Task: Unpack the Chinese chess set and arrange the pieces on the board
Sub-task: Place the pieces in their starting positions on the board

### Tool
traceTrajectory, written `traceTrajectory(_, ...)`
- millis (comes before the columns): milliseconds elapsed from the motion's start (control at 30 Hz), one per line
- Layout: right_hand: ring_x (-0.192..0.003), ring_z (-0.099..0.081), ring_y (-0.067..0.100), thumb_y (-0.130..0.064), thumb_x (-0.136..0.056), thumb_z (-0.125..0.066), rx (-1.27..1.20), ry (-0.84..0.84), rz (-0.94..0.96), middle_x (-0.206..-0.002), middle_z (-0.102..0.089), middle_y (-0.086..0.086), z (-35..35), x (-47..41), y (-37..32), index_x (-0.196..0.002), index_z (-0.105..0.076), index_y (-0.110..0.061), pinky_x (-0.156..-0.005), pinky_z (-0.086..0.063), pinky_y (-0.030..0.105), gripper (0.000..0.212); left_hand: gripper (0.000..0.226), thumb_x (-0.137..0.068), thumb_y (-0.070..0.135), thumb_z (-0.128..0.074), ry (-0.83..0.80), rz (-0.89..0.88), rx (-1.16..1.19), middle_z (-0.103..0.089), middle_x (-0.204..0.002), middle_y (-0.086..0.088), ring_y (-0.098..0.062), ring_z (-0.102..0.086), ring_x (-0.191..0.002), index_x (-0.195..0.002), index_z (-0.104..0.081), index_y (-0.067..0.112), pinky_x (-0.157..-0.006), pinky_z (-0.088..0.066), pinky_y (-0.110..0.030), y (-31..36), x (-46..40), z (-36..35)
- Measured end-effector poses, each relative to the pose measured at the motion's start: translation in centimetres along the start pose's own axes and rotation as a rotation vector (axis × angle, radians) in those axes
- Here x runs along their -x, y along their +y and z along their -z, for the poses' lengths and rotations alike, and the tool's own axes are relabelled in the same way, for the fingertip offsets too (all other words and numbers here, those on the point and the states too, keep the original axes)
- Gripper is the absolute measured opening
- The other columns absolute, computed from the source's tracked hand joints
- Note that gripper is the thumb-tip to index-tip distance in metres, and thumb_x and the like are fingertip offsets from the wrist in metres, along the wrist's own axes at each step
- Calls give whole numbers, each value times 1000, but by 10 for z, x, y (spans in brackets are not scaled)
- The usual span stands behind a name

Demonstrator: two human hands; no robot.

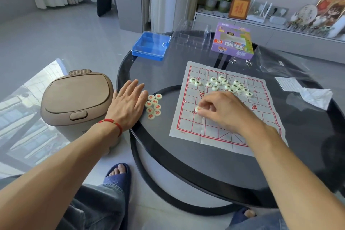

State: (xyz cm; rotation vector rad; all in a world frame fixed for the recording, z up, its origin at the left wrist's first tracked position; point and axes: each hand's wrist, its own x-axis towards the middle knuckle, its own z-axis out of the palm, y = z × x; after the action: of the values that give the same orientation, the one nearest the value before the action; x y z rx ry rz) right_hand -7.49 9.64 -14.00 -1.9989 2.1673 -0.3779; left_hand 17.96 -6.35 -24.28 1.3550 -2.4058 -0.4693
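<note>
Round glass table [186, 155], dark rim. Paper board [214, 127] lies flat mid-table, creased, red grid. Purple game box [232, 43] and clear plastic insert [192, 37] at the far edge, blue case [151, 45] at the far-left edge. Left hand [128, 105] flat on the table's left edge, fingers straight, holding nothing. Right hand [222, 110] over the board, fingers curled, pinching one red-marked piece [197, 109] near the board's left edge. Green-marked pieces [224, 85] bunched on the board's far half. Red pieces [154, 106] clustered off-board, just beside the left fingertips.

Paper board [214, 129] flat, green-marked pieces [222, 84] clustered far side
</note>
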Motion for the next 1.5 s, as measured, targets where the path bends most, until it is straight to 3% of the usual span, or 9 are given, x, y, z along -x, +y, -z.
traceTrajectory(167, -85, -58, 5, -45, -92, -71, 89, -28, -71, -96, -63, -14, 1, 25, 20, -113, -72, -26, -79, -53, 31, 28, 72, -98, 62, -6, -5, 14, -7, -8, -169, 5, -14, 2, -155, -159, -21, 26, -125, -1, -53, 4, 2, 2)
traceTrajectory(333, -89, -57, 9, -44, -94, -68, 142, 38, 11, -105, -64, -10, -5, 18, 2, -121, -68, -27, -76, -45, 26, 32, 74, -97, 61, -5, -12, 18, 4, -9, -169, 4, -15, 2, -156, -160, -22, 25, -125, -1, -53, 7, 3, 5)
traceTrajectory(500, -101, -61, 11, -37, -98, -64, -40, 58, 184, -123, -64, -8, -33, -12, -52, -126, -66, -28, -88, -53, 32, 29, 76, -96, 62, -4, -22, 28, 11, -7, -169, 4, -14, 3, -155, -160, -21, 25, -126, -1, -52, 10, 5, 6)
traceTrajectory(667, -115, -57, 15, -25, -102, -58, -58, 49, 254, -131, -64, -6, -49, -49, -66, -129, -67, -27, -97, -49, 34, 28, 79, -92, 61, -1, -35, 28, 2, -7, -169, 3, -14, 4, -155, -160, -20, 24, -126, -2, -51, 13, 7, 9)
traceTrajectory(867, -109, -55, 16, -24, -103, -55, 54, 86, 233, -121, -63, -5, -54, -60, -51, -124, -68, -29, -95, -49, 38, 26, 93, -87, 73, 11, -14, 17, 3, -8, -169, 3, -13, 4, -155, -160, -21, 24, -126, -4, -51, 7, 3, 4)
traceTrajectory(1033, -115, -53, 18, -32, -102, -58, 51, 85, 198, -125, -59, -2, -50, -69, -50, -136, -60, -28, -97, -46, 35, 34, 80, -94, 65, 1, -15, 25, -8, -7, -169, 3, -14, 4, -155, -160, -21, 24, -126, -3, -52, 10, 5, 4)
traceTrajectory(1200, -100, -59, 20, -30, -101, -61, 18, 40, 169, -107, -58, 1, -58, -75, -54, -116, -67, -21, -79, -42, 28, 18, 100, -83, 77, 15, -8, 12, 5, -8, -169, 3, -13, 4, -155, -160, -21, 24, -126, -6, -50, 6, 3, 3)
traceTrajectory(1367, -99, -57, 18, -30, -101, -61, 0, 115, 188, -104, -57, 0, -46, -60, -50, -109, -67, -16, -82, -47, 31, 17, 65, -104, 56, -9, -19, 29, -5, -7, -169, 5, -13, 4, -155, -160, -21, 25, -126, 0, -51, 8, 4, 5)
traceTrajectory(1500, -92, -57, 10, -37, -99, -61, -6, 152, 16, -102, -59, -9, -17, -15, -4, -105, -63, -25, -80, -52, 32, 13, 76, -95, 63, -3, -16, 22, 11, -8, -169, 6, -13, 3, -155, -159, -22, 26, -126, -1, -52, 6, 3, 5)
